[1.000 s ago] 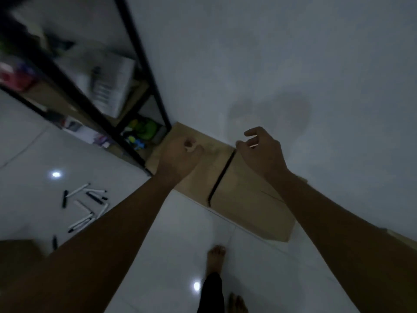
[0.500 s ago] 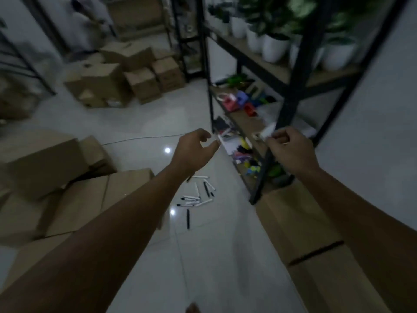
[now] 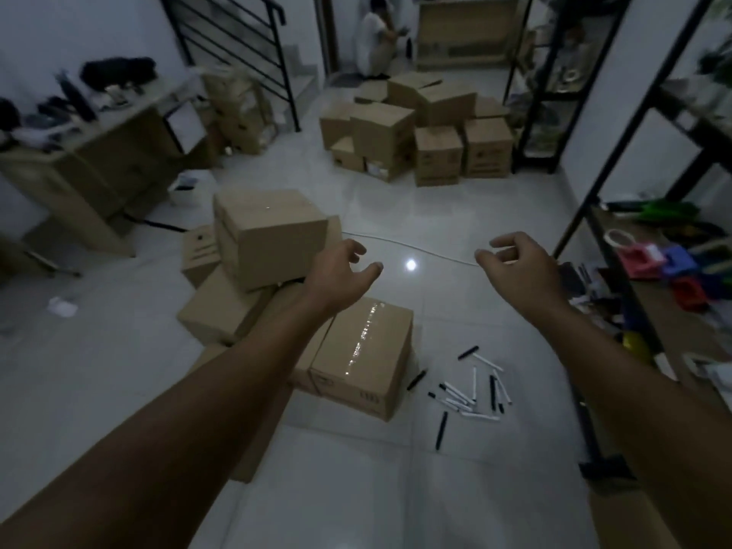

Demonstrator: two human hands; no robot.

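Tape glints along the top of the box, running away from us; that box sits on the floor just below our left hand, farther from our right hand. Both hands hover loosely curled, gripping nothing.

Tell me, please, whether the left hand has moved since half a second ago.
Yes. The left hand swung left: it was above the scattered pens, now it is by the taped carton.

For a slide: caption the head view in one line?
Left hand and right hand stretch forward, open, near a taped box; pens lie scattered beside it.
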